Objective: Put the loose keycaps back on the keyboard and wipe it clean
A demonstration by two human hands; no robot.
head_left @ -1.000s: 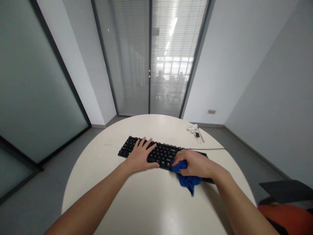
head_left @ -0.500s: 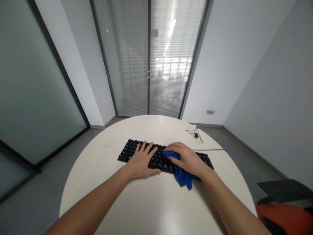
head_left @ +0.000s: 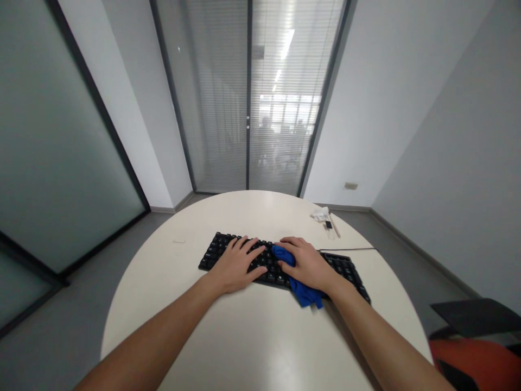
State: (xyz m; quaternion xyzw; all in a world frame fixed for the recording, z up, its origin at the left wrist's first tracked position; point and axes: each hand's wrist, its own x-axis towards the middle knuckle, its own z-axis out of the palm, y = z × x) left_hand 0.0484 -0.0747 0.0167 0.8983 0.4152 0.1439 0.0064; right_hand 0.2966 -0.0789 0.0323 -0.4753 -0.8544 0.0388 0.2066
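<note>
A black keyboard (head_left: 215,251) lies across the white round table. My left hand (head_left: 236,266) rests on its left half with the fingers spread, holding nothing. Under my right hand (head_left: 307,265) a blue cloth (head_left: 303,292) is gripped against the keys right of the middle. One end of the cloth hangs over the keyboard's near edge onto the table. The palm and fingers of that hand hide part of the cloth and the keys beneath.
Behind the keyboard's right end lie a crumpled white wrapper (head_left: 320,214), a thin stick (head_left: 335,225) and a small black piece (head_left: 328,224). The cable (head_left: 350,249) runs off the table's right edge. An orange and black chair (head_left: 474,358) stands at lower right.
My right hand and the cloth have shifted slightly left over the keys, showing more of the keyboard's right end. My left thumb has moved up from the near edge onto the keyboard.
</note>
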